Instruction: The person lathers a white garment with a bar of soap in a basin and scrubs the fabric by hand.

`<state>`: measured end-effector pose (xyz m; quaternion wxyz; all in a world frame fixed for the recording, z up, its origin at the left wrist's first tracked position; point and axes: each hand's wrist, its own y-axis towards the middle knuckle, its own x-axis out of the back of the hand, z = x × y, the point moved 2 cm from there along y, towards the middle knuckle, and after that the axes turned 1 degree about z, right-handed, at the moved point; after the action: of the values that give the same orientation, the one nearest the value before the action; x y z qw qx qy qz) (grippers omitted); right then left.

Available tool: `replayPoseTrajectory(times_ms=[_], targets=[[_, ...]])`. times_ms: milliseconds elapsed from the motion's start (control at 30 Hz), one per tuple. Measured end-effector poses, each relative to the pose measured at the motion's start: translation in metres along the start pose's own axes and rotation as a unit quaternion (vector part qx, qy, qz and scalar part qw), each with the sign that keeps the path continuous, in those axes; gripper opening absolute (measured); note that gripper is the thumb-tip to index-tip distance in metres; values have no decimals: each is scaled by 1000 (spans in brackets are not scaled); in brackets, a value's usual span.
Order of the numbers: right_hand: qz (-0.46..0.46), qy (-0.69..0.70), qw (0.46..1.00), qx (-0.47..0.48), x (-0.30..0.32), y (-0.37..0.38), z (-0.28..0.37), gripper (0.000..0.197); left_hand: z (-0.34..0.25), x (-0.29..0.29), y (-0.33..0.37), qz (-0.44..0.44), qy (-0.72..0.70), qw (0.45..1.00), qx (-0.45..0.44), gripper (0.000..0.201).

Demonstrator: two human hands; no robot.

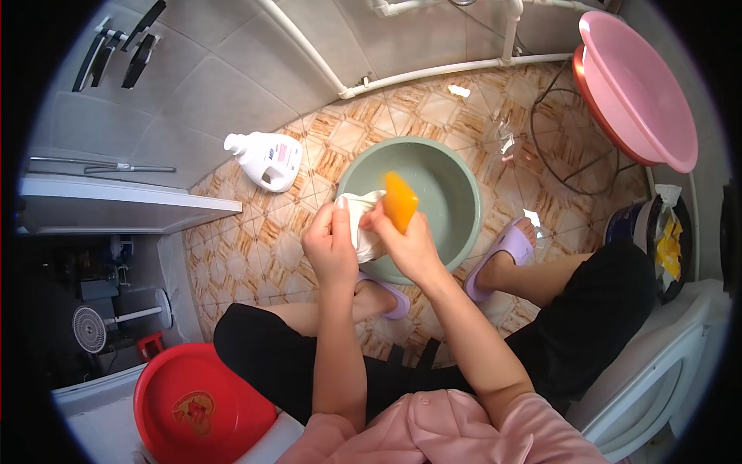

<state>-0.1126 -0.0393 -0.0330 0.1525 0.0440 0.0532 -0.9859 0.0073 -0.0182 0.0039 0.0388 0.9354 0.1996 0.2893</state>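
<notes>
A white cloth [365, 226] is bunched up between my two hands, over the near left rim of a round grey-green basin [456, 263]. My left hand [331, 236] is closed on the cloth's left side, thumb on top. In my right hand [408, 243] is a smooth orange bar [400, 203], sticking up past the fingers and slightly blurred; I cannot tell if it is soap or a brush. The fingertips of that hand touch the cloth's right edge. A little water seems to lie in the basin.
Left of the basin stands a white detergent bottle [270, 161]. A red basin [205, 410] is at lower left. Pink [641, 93] and red basins lean at upper right, near a dark hose [535, 127]. A bin [630, 224] and white toilet [649, 379] are at right.
</notes>
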Motion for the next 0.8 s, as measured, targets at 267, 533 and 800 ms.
replayPoseTrajectory(times_ms=[267,533,800], targets=[[-18,-224,970,-87,-4,5,30,22,-14,-1,-6,34,-412,894,171,23],[-33,218,974,-56,41,5,31,25,19,9,9,76,-415,893,157,39],[-73,45,996,31,61,6,62,17,5,10,12,60,-375,921,88,44]])
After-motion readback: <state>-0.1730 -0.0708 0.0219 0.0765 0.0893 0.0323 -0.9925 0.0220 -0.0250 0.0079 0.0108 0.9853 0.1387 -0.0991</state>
